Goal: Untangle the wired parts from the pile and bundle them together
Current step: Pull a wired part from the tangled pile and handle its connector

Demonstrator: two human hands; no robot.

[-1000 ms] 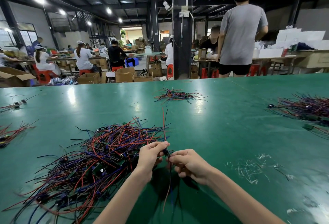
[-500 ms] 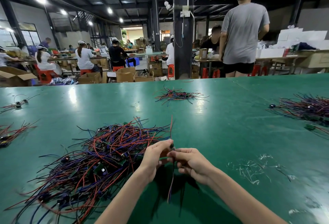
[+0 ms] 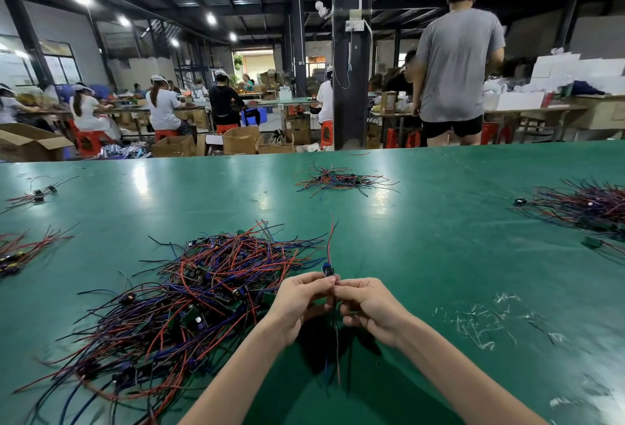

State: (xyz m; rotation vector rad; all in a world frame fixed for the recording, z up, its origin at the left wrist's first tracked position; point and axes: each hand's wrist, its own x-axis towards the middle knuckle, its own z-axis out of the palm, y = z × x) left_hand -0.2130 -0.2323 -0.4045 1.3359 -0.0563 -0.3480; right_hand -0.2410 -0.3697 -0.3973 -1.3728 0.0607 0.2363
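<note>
- The tangled wire pile (image 3: 189,292) blocks the left side of the counter (image 3: 439,255).
- Bare counter lies right of the hands, up to scattered clear scraps (image 3: 487,319).

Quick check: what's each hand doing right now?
Left hand: pinches the wired part.
Right hand: pinches the same wired part.

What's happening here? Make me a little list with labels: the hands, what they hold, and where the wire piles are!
Place: green table
Left hand: pinches the wired part
Right hand: pinches the same wired part
Wired part: small blue piece, red wire sticking up, wires hanging below
Big pile: tangled red, blue and black wires, left of the hands
Other piles: small pile farther back, right pile near the table's right edge
</note>
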